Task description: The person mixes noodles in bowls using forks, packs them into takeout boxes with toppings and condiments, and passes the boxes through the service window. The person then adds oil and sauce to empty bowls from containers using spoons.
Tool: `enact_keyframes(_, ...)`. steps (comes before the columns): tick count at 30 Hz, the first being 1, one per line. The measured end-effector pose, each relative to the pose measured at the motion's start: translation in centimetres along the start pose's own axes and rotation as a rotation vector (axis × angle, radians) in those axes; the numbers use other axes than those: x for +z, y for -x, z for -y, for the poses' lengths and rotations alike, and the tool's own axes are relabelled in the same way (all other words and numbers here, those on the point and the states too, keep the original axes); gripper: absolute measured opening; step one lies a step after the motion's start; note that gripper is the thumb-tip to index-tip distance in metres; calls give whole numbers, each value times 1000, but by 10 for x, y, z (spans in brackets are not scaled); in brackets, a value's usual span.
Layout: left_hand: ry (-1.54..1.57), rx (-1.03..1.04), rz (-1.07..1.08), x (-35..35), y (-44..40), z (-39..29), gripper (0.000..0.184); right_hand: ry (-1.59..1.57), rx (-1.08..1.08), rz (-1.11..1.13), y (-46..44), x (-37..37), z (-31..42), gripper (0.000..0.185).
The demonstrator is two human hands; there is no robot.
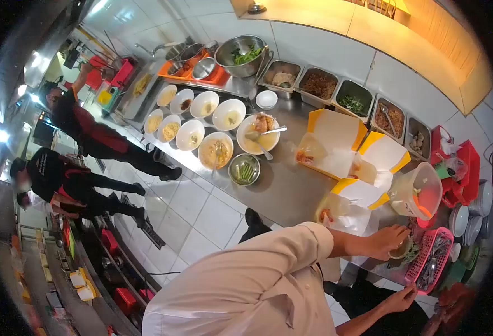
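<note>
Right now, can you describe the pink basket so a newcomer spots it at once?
Follow the steel counter to the right of the view, past the open white-and-yellow boxes. The basket sits there, just right of the left hand. Its pink, hole-patterned sides and load of metal utensils set it apart from the red bins above it in the picture.
</note>
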State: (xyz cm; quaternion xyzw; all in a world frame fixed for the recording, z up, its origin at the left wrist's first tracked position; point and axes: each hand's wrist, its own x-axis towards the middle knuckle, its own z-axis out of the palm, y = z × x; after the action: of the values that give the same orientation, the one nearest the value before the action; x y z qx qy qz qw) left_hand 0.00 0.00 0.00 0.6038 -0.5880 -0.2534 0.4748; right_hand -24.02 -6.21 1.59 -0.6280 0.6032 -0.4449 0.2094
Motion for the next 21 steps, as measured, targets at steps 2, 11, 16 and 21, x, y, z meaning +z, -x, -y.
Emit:
enact_keyframes(2, -150, -24, 29, 9, -3, 13, 97, -30, -79, -29, -1, 5, 13, 27)
enact_keyframes(11, -32, 220, -72, 5, 36, 20, 118, -480, -386, 225, 23, 75, 155, 16)
enact_keyframes(16, -171, -35, 38, -124, 166, -20, 34, -376, -626, 847, 124, 147, 262, 8)
enact_keyframes(21, 21, -268, -324, -257, 343, -24, 26, -256, -978, 1102, 279, 267, 329, 10)
